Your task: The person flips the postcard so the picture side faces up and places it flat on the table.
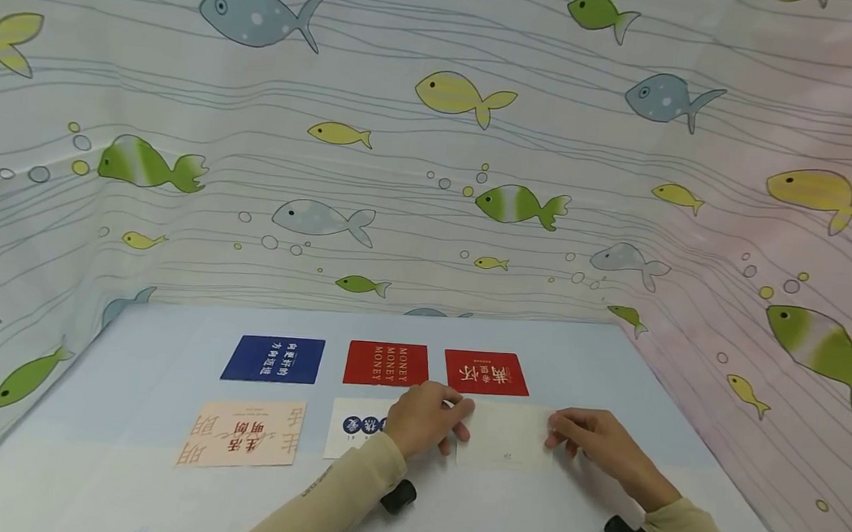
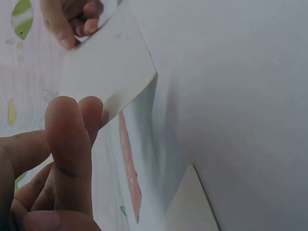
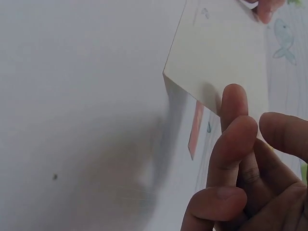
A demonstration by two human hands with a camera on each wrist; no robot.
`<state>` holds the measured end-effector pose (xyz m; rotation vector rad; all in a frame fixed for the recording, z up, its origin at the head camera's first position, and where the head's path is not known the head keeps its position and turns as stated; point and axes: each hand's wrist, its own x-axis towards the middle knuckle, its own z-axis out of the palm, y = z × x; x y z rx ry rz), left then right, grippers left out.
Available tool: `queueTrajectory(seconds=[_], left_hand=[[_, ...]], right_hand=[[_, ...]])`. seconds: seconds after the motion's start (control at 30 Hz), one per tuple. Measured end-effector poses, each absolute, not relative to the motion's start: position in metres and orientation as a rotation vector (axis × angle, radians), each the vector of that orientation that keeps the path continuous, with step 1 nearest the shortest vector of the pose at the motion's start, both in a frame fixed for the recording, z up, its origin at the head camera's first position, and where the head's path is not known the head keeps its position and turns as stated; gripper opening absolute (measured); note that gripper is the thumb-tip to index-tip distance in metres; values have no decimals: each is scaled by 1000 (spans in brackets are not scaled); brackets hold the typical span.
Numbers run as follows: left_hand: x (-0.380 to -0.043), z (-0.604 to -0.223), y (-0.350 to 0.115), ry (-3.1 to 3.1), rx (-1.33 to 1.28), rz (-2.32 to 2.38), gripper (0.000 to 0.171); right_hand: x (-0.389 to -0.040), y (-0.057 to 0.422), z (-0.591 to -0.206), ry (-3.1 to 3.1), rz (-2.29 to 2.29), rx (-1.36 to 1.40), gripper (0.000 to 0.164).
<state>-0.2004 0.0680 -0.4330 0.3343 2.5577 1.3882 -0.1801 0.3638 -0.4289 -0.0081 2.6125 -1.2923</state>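
Note:
A cream-coloured card [image 1: 507, 438] with a small faint mark near its lower edge is held between both hands. My left hand [image 1: 427, 419] pinches its left edge, and my right hand [image 1: 601, 446] pinches the right edge. The left wrist view shows the card [image 2: 113, 62] tilted, its near corner raised off the table. In the right wrist view, fingers of the right hand [image 3: 240, 159] lie at the card's side. Under the left hand and forearm, a white card with blue circles [image 1: 353, 426] is partly hidden.
A blue card [image 1: 274, 360], a red MONEY card [image 1: 386, 364] and a red card with dark characters [image 1: 487, 373] form a back row. A peach card [image 1: 243, 434] lies at front left. Fish-patterned cloth [image 1: 431, 177] walls the pale table [image 1: 134, 362].

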Motion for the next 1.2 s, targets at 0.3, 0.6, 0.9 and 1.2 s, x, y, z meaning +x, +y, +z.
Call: queueTrajectory(seconds=[0.3,0.6,0.9,1.2], left_hand=[[-198,-431,68,2573,327,1408,35],[-198,-429,69,2604,346,1427,36],[-198,-423,69,2624,397,1419,35],[-197,-416,68,2649,426,1422,34]], right_hand=[[-179,362,-429,2655,-1308,37,42],[-179,365,-424,2649,-1341,-5,49],[-178,369,-425,2643,-1346,-30,44],[-175,369,-423,2692,-1400,-153,41]])
